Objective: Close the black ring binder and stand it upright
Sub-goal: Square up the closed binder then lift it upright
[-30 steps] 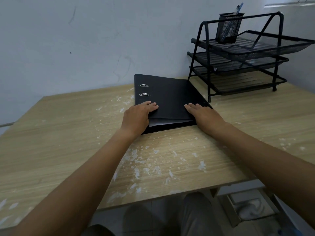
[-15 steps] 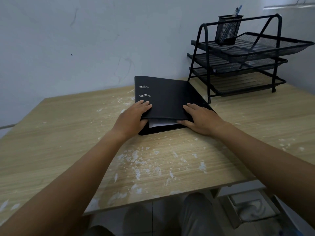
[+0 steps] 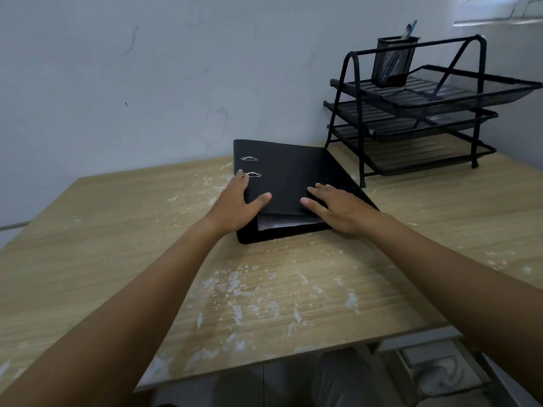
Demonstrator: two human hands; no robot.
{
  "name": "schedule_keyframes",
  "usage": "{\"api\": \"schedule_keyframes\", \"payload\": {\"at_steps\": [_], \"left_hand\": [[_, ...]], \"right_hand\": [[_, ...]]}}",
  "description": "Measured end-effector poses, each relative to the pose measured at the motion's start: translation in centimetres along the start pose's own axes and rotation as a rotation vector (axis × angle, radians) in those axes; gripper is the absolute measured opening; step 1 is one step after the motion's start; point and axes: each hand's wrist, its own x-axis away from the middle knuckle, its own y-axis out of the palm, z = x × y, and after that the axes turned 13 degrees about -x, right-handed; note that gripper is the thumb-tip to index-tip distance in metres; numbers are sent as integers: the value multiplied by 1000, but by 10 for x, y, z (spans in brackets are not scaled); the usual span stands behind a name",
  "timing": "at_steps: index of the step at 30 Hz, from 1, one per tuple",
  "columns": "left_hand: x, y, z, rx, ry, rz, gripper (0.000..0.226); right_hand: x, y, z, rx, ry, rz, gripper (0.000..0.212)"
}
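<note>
The black ring binder lies flat and closed on the wooden table, spine to the left, with white paper showing at its near edge. My left hand grips the binder's near left corner, fingers along the spine side and thumb on the cover. My right hand rests on the near right part of the cover, its fingers spread and its thumb at the cover's near edge.
A black three-tier mesh letter tray stands at the back right, with a mesh pen cup on its top tier. A pale wall rises right behind the binder. White flecks mark the tabletop near me.
My left hand slid forward along the spine side toward the ring rivets. The cover's near edge has lifted a little, showing more paper; my right hand stays on the cover.
</note>
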Motion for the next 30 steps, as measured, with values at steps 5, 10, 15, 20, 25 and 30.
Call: {"api": "schedule_keyframes", "payload": {"at_steps": [5,10,15,20,25,30], "left_hand": [[-29,-3,0,101,-144,-105,62],[-48,1,-3,381,-246,-67,55],[-66,4,-9,451,-338,-87,61],[-68,6,-9,623,-402,-56,64],[-62,6,-8,744,-420,-15,60],[-53,2,-14,765,-417,-10,58]], "right_hand": [[-28,-2,4,-9,87,-14,72],[-53,-1,10,-24,130,-13,72],[-70,2,19,-20,159,35,71],[-71,8,24,27,157,61,74],[-68,11,19,37,163,65,74],[-63,19,11,45,159,66,76]]}}
